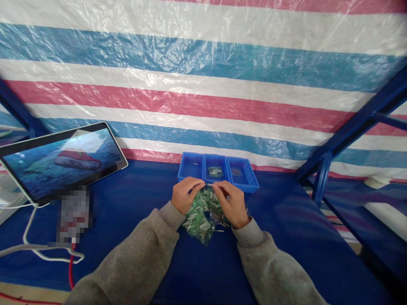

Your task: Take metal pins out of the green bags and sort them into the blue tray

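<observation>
My left hand (187,192) and my right hand (232,203) meet over the blue table, fingers pinched on the two ends of a thin metal pin (209,184). Its exact kind is too small to make out. Beneath the hands lies a greenish clear plastic bag (200,218) with many small silvery cylindrical pieces in and around it. Just beyond the fingertips stands a blue three-compartment tray (205,167). One thin piece lies in its left compartment, a small heap of pale pieces (215,171) in the middle one, and a few tiny pieces in the right one.
At the left a tablet (63,161) leans tilted, with white and red cables (31,248) near it. A blue metal frame post (355,124) rises at the right. Striped plastic sheeting (207,80) hangs behind the blue table (147,190). A white roll (377,181) lies far right.
</observation>
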A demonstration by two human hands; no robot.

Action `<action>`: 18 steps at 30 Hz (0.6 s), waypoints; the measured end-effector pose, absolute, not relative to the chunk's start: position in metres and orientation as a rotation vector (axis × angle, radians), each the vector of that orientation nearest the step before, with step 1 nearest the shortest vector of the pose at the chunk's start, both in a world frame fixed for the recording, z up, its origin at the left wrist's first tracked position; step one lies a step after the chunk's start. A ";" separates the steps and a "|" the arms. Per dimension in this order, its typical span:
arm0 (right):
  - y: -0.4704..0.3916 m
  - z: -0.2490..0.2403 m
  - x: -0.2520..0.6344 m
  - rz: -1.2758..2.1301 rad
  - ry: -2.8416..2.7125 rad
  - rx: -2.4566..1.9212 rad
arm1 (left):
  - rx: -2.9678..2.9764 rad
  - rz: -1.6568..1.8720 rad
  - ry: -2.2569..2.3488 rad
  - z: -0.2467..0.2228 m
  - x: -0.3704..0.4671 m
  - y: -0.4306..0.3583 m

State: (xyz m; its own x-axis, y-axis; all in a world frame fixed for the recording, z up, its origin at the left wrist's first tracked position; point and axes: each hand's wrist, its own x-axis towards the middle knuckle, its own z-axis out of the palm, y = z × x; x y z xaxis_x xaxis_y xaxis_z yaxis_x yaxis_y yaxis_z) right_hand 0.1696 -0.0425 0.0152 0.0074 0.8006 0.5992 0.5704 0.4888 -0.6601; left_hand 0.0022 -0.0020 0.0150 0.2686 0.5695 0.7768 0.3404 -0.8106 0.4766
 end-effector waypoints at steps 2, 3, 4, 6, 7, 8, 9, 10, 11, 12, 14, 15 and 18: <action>-0.043 0.015 0.169 0.296 -1.653 -1.181 | 2.340 1.556 0.838 0.015 0.002 -0.001; -0.043 0.015 0.169 0.307 -1.642 -1.176 | 2.350 1.549 0.831 0.015 0.002 -0.001; -0.043 0.015 0.169 0.313 -1.635 -1.171 | 2.358 1.540 0.828 0.015 0.002 -0.001; -0.043 0.015 0.169 0.316 -1.633 -1.164 | 2.369 1.518 0.837 0.015 0.001 -0.001; -0.043 0.015 0.169 0.314 -1.638 -1.162 | 2.370 1.513 0.847 0.015 0.001 -0.001; -0.043 0.015 0.169 0.309 -1.643 -1.164 | 2.369 1.512 0.857 0.015 0.001 -0.002; -0.043 0.015 0.169 0.303 -1.650 -1.169 | 2.365 1.515 0.864 0.015 0.001 -0.002; -0.042 0.015 0.169 0.297 -1.660 -1.176 | 2.358 1.520 0.867 0.015 0.001 -0.002; -0.042 0.015 0.169 0.290 -1.670 -1.183 | 2.347 1.527 0.864 0.015 0.001 -0.003; -0.042 0.015 0.169 0.282 -1.677 -1.189 | 2.334 1.534 0.858 0.015 0.001 -0.003; -0.041 0.014 0.170 0.269 -1.687 -1.196 | 2.305 1.545 0.840 0.016 0.002 -0.004; -0.041 0.014 0.170 0.267 -1.688 -1.197 | 2.293 1.551 0.827 0.017 0.003 -0.004; -0.042 0.015 0.170 0.270 -1.686 -1.187 | 2.280 1.565 0.804 0.019 0.004 -0.006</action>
State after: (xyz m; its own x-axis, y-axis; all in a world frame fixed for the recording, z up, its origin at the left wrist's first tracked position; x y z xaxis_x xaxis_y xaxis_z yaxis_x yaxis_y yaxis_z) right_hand 0.1698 -0.0417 0.0150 -0.0028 0.8017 0.5977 0.5749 0.4903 -0.6550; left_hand 0.0039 -0.0057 0.0185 0.2660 0.5751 0.7737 0.2942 -0.8127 0.5029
